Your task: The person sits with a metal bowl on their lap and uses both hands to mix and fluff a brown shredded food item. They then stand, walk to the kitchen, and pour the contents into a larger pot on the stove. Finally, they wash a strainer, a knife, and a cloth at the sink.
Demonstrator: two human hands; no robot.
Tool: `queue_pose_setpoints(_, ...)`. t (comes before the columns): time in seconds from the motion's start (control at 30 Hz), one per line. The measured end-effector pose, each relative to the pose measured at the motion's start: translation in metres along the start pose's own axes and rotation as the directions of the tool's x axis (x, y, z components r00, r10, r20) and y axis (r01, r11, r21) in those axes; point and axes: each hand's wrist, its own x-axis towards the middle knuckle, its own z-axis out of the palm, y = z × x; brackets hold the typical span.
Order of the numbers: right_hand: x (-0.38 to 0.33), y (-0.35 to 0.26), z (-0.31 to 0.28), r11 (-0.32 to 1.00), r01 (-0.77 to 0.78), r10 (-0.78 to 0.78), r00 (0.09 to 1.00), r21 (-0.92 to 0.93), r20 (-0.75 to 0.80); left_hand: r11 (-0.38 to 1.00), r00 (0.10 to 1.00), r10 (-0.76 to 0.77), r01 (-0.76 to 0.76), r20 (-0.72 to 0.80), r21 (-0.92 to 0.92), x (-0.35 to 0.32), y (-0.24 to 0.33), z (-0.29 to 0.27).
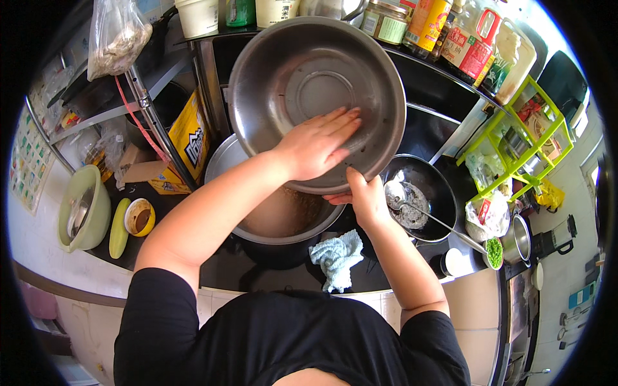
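Observation:
A wide stainless steel basin (325, 71) is tilted up over a large metal pot (322, 228), its inside facing me. My left hand (322, 145) lies flat against the basin's inner wall with its fingers stretched out. At the lower rim, my right hand (364, 196) grips the basin, thumb inside and fingers underneath. Brownish, cloudy contents (283, 212) show in the pot, partly hidden by the basin and my left forearm. A few dark specks cling to the otherwise bare basin.
Right of the pot sits a black wok (444, 193) with a metal ladle (421, 210) in it. A light blue cloth (338, 260) lies at the counter's front. At left are a cucumber (119, 228) and a pale green basin (93, 222). A green rack (515, 138) stands right.

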Motion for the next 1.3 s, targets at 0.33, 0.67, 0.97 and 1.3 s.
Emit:
queue_pose_setpoints(0.33,-0.006,0.007,-0.009,0.998,0.053,-0.05,0.997,0.038,-0.067,0.967,0.994,-0.029,0.055,0.109,-0.248,-0.012,0.004,0.007)
queue_pose_setpoints(0.67,-0.027,0.0,-0.013,0.992,0.123,-0.124,0.99,-0.028,-0.062,0.84,0.913,0.091,0.144,0.398,-0.522,-0.017,0.03,0.017)
queue_pose_setpoints(0.97,-0.022,0.005,-0.018,0.991,0.132,-0.126,0.976,0.024,-0.175,0.89,0.951,-0.303,0.259,0.063,0.376,-0.022,-0.003,0.008)
queue_pose_setpoints(1.3,-0.021,0.01,-0.007,0.983,0.182,-0.178,0.966,0.003,-0.19,0.95,0.923,-0.31,0.31,0.228,0.037,-0.032,0.0,0.001)
